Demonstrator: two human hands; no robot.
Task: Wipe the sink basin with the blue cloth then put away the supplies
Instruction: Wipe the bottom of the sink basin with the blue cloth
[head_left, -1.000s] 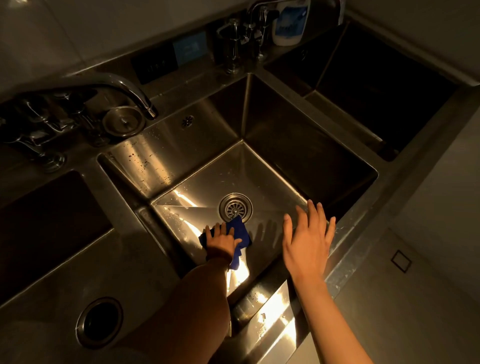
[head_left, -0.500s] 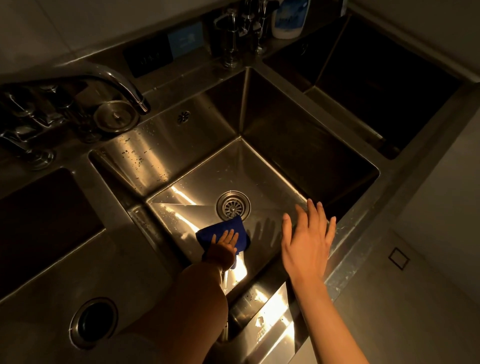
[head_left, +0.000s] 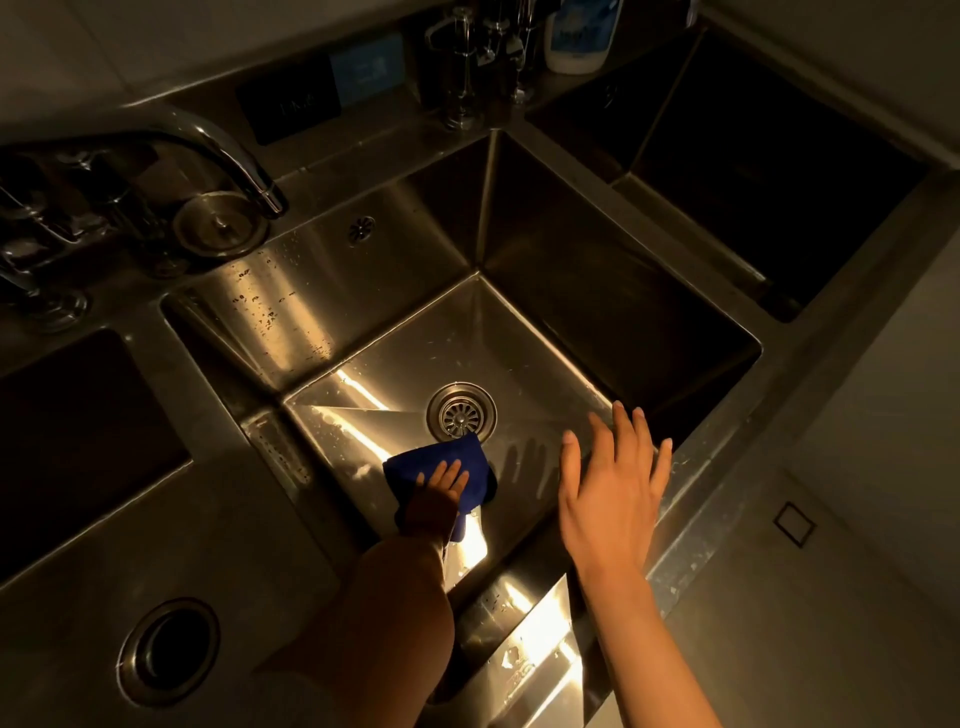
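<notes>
**Blue cloth pressed flat on the steel basin floor**

The square, deep stainless-steel sink basin (head_left: 363, 291) has shiny brushed walls speckled with water drops and a round ribbed drain strainer (head_left: 461, 414) in its flat floor. A soft, folded dark-blue cloth (head_left: 470, 457) lies on that floor just in front of the strainer. The left hand (head_left: 436, 493) presses it down with straight fingers laid flat on top, not curled round it. The right hand (head_left: 613, 483) hovers above the basin's near right side, fingers spread and holding nothing. A curved chrome tap (head_left: 223, 156) arches over the far left rim beside a round metal lid (head_left: 221, 224). A white plastic bottle (head_left: 579, 36) stands at the back ledge.
</notes>
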